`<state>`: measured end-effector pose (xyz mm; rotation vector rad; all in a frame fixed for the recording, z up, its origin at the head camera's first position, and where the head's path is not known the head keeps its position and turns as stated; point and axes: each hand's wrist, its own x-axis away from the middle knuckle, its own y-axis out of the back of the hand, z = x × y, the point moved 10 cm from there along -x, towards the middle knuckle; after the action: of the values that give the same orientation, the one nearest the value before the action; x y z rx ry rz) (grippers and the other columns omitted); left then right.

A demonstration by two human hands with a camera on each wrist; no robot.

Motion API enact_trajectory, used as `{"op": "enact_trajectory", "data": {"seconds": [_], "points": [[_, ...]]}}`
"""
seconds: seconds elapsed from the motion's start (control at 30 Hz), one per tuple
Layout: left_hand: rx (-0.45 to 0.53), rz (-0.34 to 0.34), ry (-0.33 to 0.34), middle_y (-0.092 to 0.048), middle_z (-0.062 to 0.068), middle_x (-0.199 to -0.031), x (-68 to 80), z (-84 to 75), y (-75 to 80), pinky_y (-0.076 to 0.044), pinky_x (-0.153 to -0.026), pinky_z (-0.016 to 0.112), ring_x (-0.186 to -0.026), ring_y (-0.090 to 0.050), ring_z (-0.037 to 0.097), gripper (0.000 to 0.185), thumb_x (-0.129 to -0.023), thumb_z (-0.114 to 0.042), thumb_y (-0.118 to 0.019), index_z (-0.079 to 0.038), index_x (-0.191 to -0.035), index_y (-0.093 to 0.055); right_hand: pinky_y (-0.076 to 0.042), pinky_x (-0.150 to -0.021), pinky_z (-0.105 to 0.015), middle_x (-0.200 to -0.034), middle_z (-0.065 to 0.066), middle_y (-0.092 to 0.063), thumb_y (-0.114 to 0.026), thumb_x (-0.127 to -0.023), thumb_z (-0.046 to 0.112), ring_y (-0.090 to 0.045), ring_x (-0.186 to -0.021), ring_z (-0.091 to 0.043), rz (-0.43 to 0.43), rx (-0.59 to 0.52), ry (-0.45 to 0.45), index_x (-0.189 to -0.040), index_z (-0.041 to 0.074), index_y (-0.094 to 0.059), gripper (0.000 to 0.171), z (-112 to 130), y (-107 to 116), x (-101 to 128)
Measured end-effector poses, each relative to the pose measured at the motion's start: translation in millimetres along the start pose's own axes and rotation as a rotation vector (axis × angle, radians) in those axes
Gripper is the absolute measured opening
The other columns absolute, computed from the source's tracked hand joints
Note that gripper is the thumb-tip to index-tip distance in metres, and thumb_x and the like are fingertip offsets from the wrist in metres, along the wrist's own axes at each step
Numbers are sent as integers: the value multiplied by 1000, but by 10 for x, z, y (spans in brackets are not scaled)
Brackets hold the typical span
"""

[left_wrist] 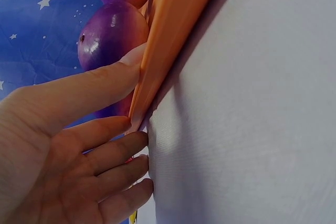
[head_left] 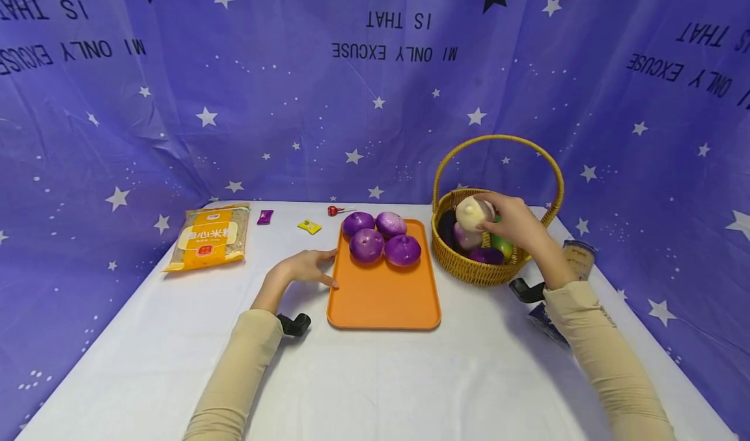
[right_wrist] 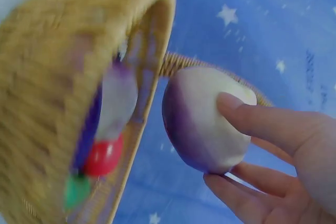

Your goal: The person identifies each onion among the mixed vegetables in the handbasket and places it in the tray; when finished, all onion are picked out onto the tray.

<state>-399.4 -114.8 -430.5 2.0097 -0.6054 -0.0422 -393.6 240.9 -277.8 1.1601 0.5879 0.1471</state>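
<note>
My right hand (head_left: 511, 219) grips a purple-and-white onion (right_wrist: 202, 119) with thumb and fingers, above the wicker basket (head_left: 469, 273). In the head view the onion's pale end faces the camera. Inside the basket lie another pale purple onion (right_wrist: 116, 100), a red item (right_wrist: 104, 156) and a green item (head_left: 502, 248), partly hidden by the rim and hand. My left hand (head_left: 303, 267) touches the left edge of the orange tray (head_left: 383, 301) with extended fingers; its thumb lies against the rim in the left wrist view. Several purple onions (head_left: 366, 245) sit together on the tray's far half.
A yellow bag of rice (head_left: 209, 238) lies at the far left. Near the back are a purple candy (head_left: 265, 217), a yellow candy (head_left: 309, 227) and a red lollipop (head_left: 334, 211). Beside the right forearm lie partly hidden packets (head_left: 579, 258). The basket's tall handle (head_left: 498, 137) arches over it.
</note>
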Motion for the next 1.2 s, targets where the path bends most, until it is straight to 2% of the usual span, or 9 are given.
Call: {"op": "enact_trajectory", "data": {"seconds": [0.17,0.27,0.37,0.47,0.57,0.73,0.97,1.2], "points": [[-1,-1,0,-38,16,-150,-2,4,-2,-22,-112,56,-138,-29,40,92,-78,-44,-78,-9,-150,-34,-47,-64,-38,-101,-17,-66,-80,-77,6,-57,-75,-28,-50,-56,64,-129,-2,-58,57,295,-140,75],[-1,0,3,-38,16,-150,-8,11,-10,-23,-112,57,-138,-29,41,92,-78,-44,-78,-9,-150,-34,-55,-74,-41,-111,-18,-66,-82,-75,6,-64,-90,-32,-62,-121,104,-127,-1,-59,58,489,-247,98],[3,0,2,-38,16,-150,-13,13,-13,-22,-112,57,-138,-29,41,92,-78,-45,-78,-9,-150,-34,-55,-83,-46,-122,-17,-63,-83,-74,7,-62,-103,-33,-55,-182,141,-128,0,-59,59,674,-361,121],[6,1,0,-38,16,-150,-10,12,-13,-22,-112,57,-138,-29,41,92,-78,-44,-78,-9,-150,-34,-53,-88,-45,-124,-15,-62,-82,-76,8,-60,-107,-29,-16,-224,183,-129,2,-59,58,844,-519,141],[7,1,0,-38,16,-150,-7,13,-10,-22,-112,57,-138,-29,41,92,-78,-44,-78,-9,-150,-34,-53,-88,-43,-123,-11,-63,-82,-77,9,-60,-102,-24,31,-257,222,-130,3,-59,57,997,-700,145],[3,-1,5,-38,16,-150,4,4,0,-22,-112,57,-138,-29,41,92,-78,-44,-78,-9,-150,-34,-52,-81,-35,-121,-5,-65,-81,-78,8,-59,-91,-20,97,-252,273,-131,7,-59,57,1221,-972,118],[-2,-3,6,-38,16,-150,9,-5,10,-23,-112,57,-138,-30,41,92,-78,-44,-78,-9,-150,-34,-45,-99,-34,-125,-4,-63,-81,-78,12,-57,-114,-19,179,-243,301,-129,8,-60,55,1437,-1296,28],[5,7,12,-38,15,-150,3,0,-11,-22,-112,56,-138,-30,40,92,-78,-44,-78,-10,-151,-33,-48,-95,-33,-124,-5,-64,-80,-80,15,-58,-111,-18,238,-247,292,-129,7,-61,53,1529,-1508,-65]]}}
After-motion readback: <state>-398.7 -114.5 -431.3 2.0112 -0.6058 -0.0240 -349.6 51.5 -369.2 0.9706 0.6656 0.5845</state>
